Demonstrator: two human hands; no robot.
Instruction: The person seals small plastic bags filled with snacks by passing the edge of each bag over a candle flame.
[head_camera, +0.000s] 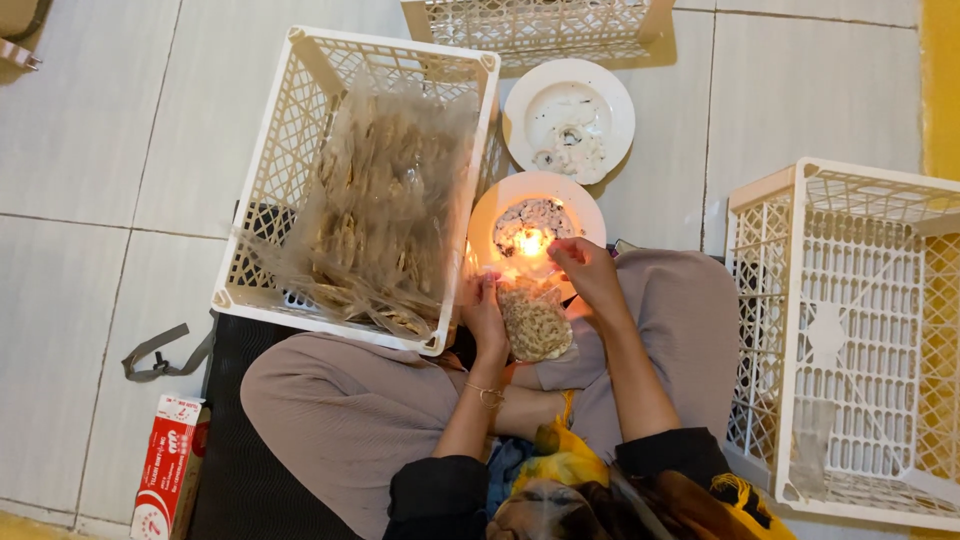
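Between the person's knees, at the centre of the frame, both hands hold a small clear bag of pale snacks (535, 320) up against a small flame (530, 243). The left hand (485, 315) has its grip together on the bag's upper left edge, fingers pinched along the plastic. The right hand (585, 270) has its grip closed on the bag's top right edge, fingertips just beside the flame. The flame burns on a white plate (590, 215) that lies on the tiled floor (90, 150) directly above the bag in the picture; dark bits lie around the flame on the plate. A second white plate (612, 100), with scraps in it, sits just above the first, toward the upper middle of the frame.

Left of the hands stands a white lattice crate (270, 150) heaped with filled clear bags (385, 210); its near corner almost touches the left hand. Another white crate (850, 330) stands at the right edge of the frame, well apart from the hands, and part of a third crate (530, 25) shows at the top edge. A red and white carton (168, 465) lies at the lower left, beside a black mat (240, 480) under the person.
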